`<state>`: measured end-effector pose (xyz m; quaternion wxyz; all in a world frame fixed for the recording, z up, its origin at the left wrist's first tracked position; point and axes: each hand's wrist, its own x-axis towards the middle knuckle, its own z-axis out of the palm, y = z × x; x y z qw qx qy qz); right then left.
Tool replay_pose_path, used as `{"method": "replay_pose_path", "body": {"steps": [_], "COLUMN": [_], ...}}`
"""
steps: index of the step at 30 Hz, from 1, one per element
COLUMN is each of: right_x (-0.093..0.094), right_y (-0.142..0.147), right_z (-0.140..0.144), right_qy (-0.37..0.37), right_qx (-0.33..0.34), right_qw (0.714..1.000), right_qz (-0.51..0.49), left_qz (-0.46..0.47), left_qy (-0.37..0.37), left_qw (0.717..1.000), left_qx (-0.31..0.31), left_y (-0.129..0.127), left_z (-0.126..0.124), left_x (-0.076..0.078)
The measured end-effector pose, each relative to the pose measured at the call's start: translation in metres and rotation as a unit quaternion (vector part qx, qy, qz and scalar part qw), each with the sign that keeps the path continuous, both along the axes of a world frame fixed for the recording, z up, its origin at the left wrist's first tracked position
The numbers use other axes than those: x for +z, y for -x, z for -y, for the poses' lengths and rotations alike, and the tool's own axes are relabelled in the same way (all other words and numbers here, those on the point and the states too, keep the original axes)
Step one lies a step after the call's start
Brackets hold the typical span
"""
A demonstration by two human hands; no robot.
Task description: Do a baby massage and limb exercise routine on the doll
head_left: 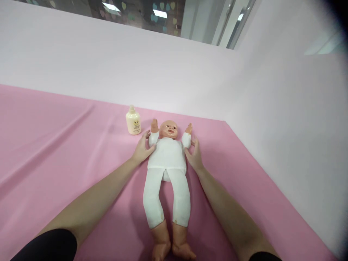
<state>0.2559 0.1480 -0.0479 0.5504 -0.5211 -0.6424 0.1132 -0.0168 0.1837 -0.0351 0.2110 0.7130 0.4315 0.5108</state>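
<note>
A baby doll (168, 156) in a white top and white leggings lies on its back on the pink sheet (54, 145), head away from me, arms raised. My left hand (143, 148) rests against the doll's left side by the shoulder, fingers apart. My right hand (194, 155) presses flat against the other side of the torso, just below the raised arm. Neither hand closes around the doll.
A small cream lotion bottle (133, 121) stands upright on the sheet just left of the doll's head. White walls (272, 108) border the sheet at the back and along the right.
</note>
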Motion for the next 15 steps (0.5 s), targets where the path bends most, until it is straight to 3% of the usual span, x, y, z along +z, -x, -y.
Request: {"method": "replay_pose_path", "body": {"steps": [3, 6, 10, 15], "right_x": [0.006, 0.007, 0.004, 0.002], "right_y": [0.007, 0.011, 0.01, 0.008], "right_z": [0.008, 0.012, 0.011, 0.006], "right_qy": [-0.062, -0.068, -0.046, -0.032], "right_qx": [0.026, 0.065, 0.094, 0.058], "right_qw": [0.997, 0.993, 0.99, 0.998], "right_qz": [0.032, 0.076, 0.091, 0.004], "left_qz": [-0.069, -0.119, -0.11, -0.049], "left_qy": [-0.067, -0.08, -0.07, -0.031], "left_qw": [0.995, 0.988, 0.99, 0.998], "left_qx": [-0.023, -0.05, -0.052, -0.039], "left_y": [-0.003, -0.004, -0.005, -0.006], "left_z": [0.008, 0.012, 0.014, 0.012], "left_x": [0.007, 0.009, 0.01, 0.008]}}
